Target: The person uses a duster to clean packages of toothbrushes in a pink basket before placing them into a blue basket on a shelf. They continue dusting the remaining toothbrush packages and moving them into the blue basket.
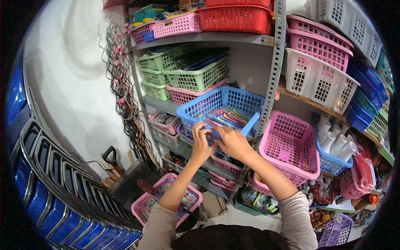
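A blue basket [246, 100] sits tilted at the front of the metal shelf, holding a pile of thin colourful items [233, 116] in clear packaging. Over its front edge, my left hand [201, 143] has its fingers bent around a small clear packet whose contents are hard to make out. My right hand [231, 141] meets it from the right, with thumb and forefinger pinched at the same packet. Both hands are close together, nearly touching.
Green baskets [200, 79] stand on the shelf behind. To the right is a pink basket [287, 141]. Another pink basket [137, 204] with packets is low on the left, near stacked blue chairs [79, 225]. A perforated metal post [275, 62] rises beside the blue basket.
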Demonstrator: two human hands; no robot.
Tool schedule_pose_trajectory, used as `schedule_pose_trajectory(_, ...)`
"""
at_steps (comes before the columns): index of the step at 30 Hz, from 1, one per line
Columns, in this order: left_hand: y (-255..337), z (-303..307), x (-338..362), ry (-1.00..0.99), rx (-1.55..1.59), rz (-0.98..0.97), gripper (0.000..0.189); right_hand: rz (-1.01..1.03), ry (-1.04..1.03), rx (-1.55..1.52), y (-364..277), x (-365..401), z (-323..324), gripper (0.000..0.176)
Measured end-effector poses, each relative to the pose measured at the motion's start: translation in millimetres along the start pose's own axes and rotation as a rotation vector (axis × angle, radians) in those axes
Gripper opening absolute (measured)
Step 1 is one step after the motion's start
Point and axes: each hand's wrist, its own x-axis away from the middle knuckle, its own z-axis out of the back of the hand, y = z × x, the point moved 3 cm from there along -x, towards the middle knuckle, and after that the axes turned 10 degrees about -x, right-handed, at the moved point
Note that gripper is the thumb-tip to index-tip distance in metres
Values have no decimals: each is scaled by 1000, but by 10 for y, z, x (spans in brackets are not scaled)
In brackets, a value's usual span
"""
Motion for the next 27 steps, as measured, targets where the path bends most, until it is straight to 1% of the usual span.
schedule_pose_trajectory(3, 14, -123, -86, -127, 19, -8, 52, -25, 8, 83, 260, -2, -11, 33)
schedule_pose_trajectory(4, 2, -171, -117, -129, 26, -12, 52, -13, 25, 134, 362, -3, -7, 31)
schedule_pose_trajectory(5, 1, -242, -149, -186, 18, -61, 49, -28, 70, 198, 472, 3, -9, 33)
schedule_pose_trajectory(6, 2, -310, -173, -244, 9, -110, 47, -33, 72, 204, 625, 9, -37, 33)
schedule_pose_trajectory(7, -30, -387, -172, -341, -8, -134, 54, -12, 154, 295, 697, 6, 3, 37)
schedule_pose_trajectory(8, -40, -459, -178, -341, -1, -139, 54, 10, 235, 387, 766, 18, 38, 40)
schedule_pose_trajectory(9, -45, -548, -171, -378, -56, -139, 58, -107, 144, 387, 882, 52, 31, 51)
schedule_pose_trajectory(10, -29, -598, -167, -416, -111, -137, 63, -113, 142, 392, 926, 77, 15, 51)
schedule_pose_trajectory(11, -26, -633, -154, -463, -119, -129, 69, -93, 210, 448, 964, 96, -1, 54)
schedule_pose_trajectory(12, -11, -658, -138, -464, -114, -128, 69, -72, 277, 503, 997, 121, -14, 57)
schedule_pose_trajectory(13, -9, -689, -105, -486, -62, -84, 69, -120, 221, 491, 978, 128, -14, 60)
schedule_pose_trajectory(14, -12, -711, -61, -508, -12, -38, 68, -121, 217, 488, 927, 153, -25, 60)
schedule_pose_trajectory(16, 17, -687, 73, -497, 15, -22, 68, -152, 257, 400, 787, 236, -72, 58)
schedule_pose_trajectory(18, 36, -615, 226, -487, 36, 4, 67, -123, 307, 255, 639, 327, -185, 55)
schedule_pose_trajectory(20, 67, -478, 374, -441, 31, -20, 62, -79, 353, -38, 528, 441, -391, 52)
schedule_pose_trajectory(21, 81, -386, 477, -451, 83, 71, 57, -104, 346, -160, 451, 502, -520, 50)
schedule_pose_trajectory(22, 96, -279, 577, -458, 71, 93, 57, -132, 334, -285, 379, 567, -654, 48)
schedule_pose_trajectory(23, 94, -157, 698, -451, 87, 142, 56, -141, 291, -320, 333, 628, -798, 46)
schedule_pose_trajectory(24, 82, -50, 833, -439, 99, 193, 55, -211, 230, -404, 298, 692, -973, 43)
schedule_pose_trajectory(26, 14, 119, 1163, -413, 82, 271, 52, -265, 210, -549, 284, 821, -1402, 42)
schedule_pose_trajectory(27, -21, 214, 1334, -438, 78, 334, 51, -286, 227, -721, 245, 877, -1617, 40)
